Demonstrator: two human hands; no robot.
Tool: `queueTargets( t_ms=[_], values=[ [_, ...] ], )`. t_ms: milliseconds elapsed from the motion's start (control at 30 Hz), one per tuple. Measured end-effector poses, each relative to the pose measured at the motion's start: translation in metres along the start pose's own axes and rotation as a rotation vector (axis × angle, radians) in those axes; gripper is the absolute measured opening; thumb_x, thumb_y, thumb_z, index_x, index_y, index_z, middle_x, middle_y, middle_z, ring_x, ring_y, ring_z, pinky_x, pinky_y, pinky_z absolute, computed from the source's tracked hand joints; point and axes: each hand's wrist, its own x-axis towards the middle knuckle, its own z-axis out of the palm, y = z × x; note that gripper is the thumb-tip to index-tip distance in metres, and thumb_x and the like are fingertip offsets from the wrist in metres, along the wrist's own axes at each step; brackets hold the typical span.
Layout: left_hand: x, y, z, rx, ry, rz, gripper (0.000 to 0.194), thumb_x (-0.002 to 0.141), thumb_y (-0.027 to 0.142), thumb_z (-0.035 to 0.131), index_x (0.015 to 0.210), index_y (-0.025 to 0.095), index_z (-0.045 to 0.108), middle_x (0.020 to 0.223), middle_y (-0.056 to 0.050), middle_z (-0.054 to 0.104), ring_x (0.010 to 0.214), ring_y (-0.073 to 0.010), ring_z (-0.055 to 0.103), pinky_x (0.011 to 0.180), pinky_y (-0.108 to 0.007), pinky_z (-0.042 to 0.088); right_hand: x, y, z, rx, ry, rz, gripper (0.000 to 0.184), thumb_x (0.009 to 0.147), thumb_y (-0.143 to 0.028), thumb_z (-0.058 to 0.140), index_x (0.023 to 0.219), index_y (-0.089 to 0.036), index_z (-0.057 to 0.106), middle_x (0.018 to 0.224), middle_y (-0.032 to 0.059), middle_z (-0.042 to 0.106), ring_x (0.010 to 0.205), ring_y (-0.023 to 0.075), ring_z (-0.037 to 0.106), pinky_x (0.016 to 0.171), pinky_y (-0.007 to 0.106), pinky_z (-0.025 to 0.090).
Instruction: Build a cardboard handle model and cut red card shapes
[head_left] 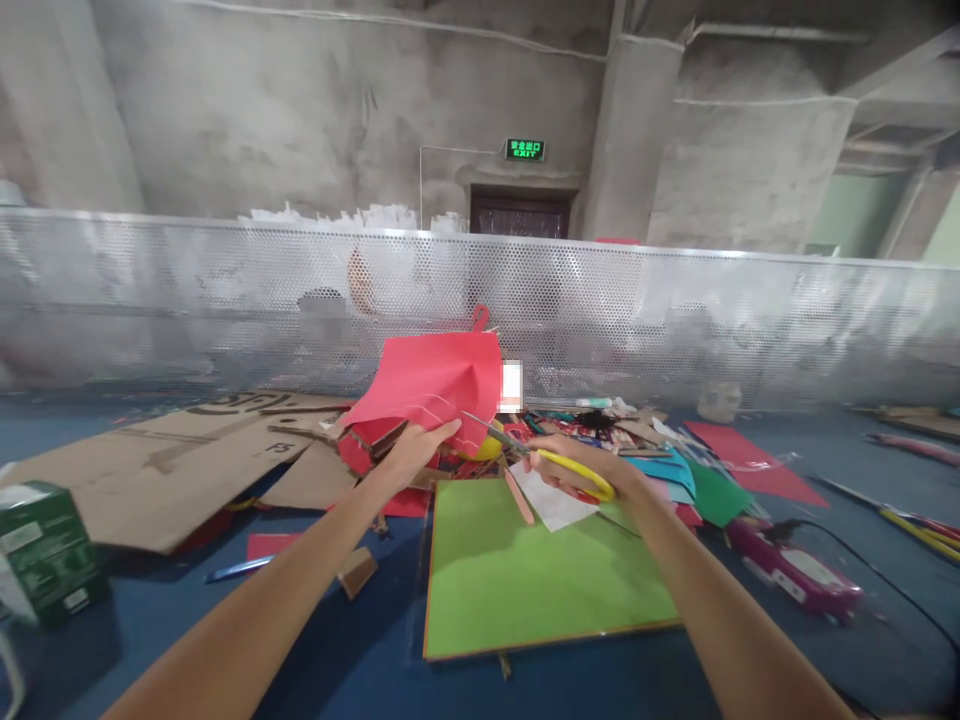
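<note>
My left hand [412,448] grips the lower edge of a red sheet [442,375], thumb on its front face. The sheet is held up off the table and bends a little; pale curved lines are drawn on its lower part. In my right hand [566,465] is a pair of scissors [574,472] with yellow handles. Their blades point left and reach the sheet's lower right part, close to my left thumb. Below both hands lies a green board [540,580], with a white paper piece [551,495] and a thin pink strip [519,497] on it.
Cardboard [172,460] spreads over the left, behind a green box [49,550]. A blue cutter [238,568] lies nearer. Mixed scraps pile up behind the board. A purple device [795,570] with a cable and a red sheet [754,460] are at right. A perforated metal panel [187,300] stands behind.
</note>
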Motion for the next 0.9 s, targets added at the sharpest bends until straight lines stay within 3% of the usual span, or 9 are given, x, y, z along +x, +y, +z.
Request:
queueTargets(
  t_ms=[133, 367, 567, 900],
  values=[
    [-0.0023, -0.0008, -0.0009, 0.039, 0.029, 0.016, 0.035, 0.064, 0.05, 0.081, 0.054, 0.02, 0.064, 0.055, 0.0, 0.066, 0.072, -0.0241, 0.068, 0.064, -0.029, 0.052, 0.0007, -0.0014, 0.0019, -0.013, 0.011, -0.026, 0.04, 0.09, -0.058, 0.054, 0.085, -0.019, 0.05, 0.067, -0.0042, 0.051, 0.039, 0.0055, 0.043, 0.032, 0.017, 0.033],
    [-0.0065, 0.0026, 0.005, 0.007, -0.029, 0.022, 0.036, 0.068, 0.051, 0.078, 0.068, 0.016, 0.072, 0.072, -0.006, 0.074, 0.071, -0.0241, 0.07, 0.069, -0.034, 0.055, 0.0062, 0.0046, 0.0021, -0.059, 0.04, -0.015, 0.044, 0.093, -0.061, 0.05, 0.093, -0.018, 0.056, 0.067, -0.0022, 0.054, 0.046, 0.0072, 0.047, 0.04, 0.018, 0.037],
    [-0.0046, 0.0005, 0.0052, -0.046, -0.023, 0.028, 0.032, 0.066, 0.048, 0.081, 0.068, 0.017, 0.071, 0.074, -0.004, 0.075, 0.071, -0.0227, 0.069, 0.07, -0.033, 0.056, 0.0065, 0.0043, 0.0016, -0.088, 0.05, 0.021, 0.044, 0.092, -0.063, 0.05, 0.09, -0.019, 0.055, 0.064, -0.0013, 0.055, 0.046, 0.0088, 0.048, 0.04, 0.019, 0.036],
    [-0.0059, 0.0039, 0.0079, -0.203, -0.088, -0.123, 0.041, 0.054, 0.049, 0.089, 0.065, 0.015, 0.069, 0.065, -0.005, 0.071, 0.066, -0.0233, 0.069, 0.058, -0.033, 0.057, 0.0074, 0.0065, 0.003, -0.073, 0.037, -0.03, 0.049, 0.095, -0.063, 0.045, 0.1, -0.016, 0.058, 0.068, -0.0012, 0.054, 0.05, 0.0081, 0.049, 0.041, 0.017, 0.036]
  ],
)
